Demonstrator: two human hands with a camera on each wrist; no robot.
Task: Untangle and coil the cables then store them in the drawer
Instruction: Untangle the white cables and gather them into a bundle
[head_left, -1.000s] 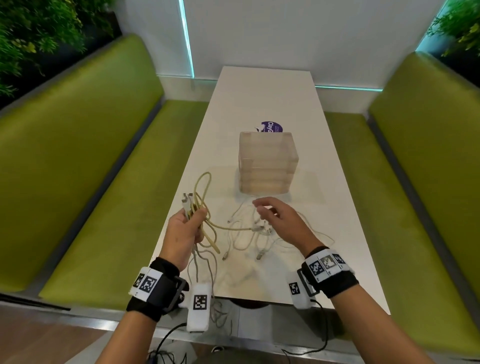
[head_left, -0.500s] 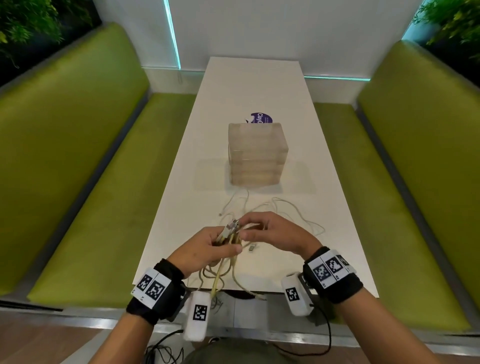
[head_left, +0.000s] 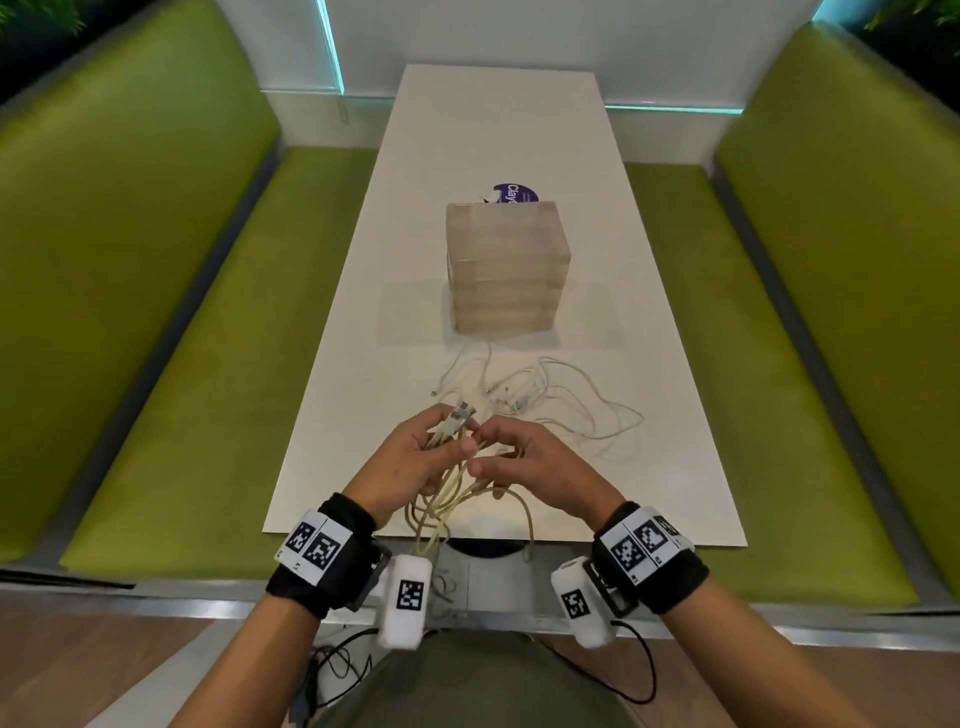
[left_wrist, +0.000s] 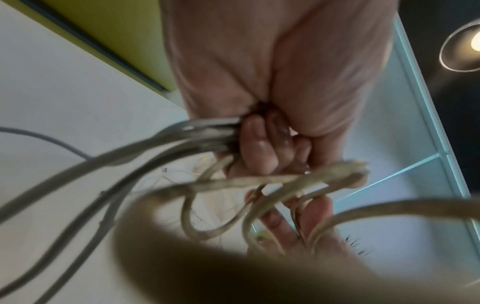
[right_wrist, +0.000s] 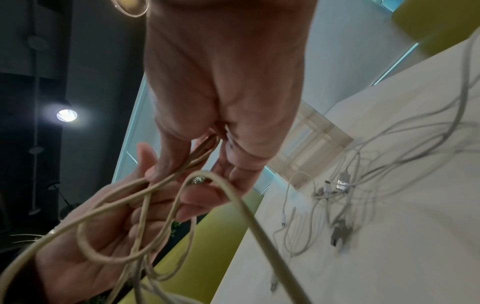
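Beige cable clamped in left hand; right hand pinches one loop. Hanging loops may snag the counter edge and re-knot.

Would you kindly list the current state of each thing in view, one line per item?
Left hand: grips the yellowish cable bundle.
Right hand: pinches a strand of it.
Yellowish cable: loosely looped, hanging over the table edge.
White cables: tangled, lying on the table.
Drawer unit: drawers closed.
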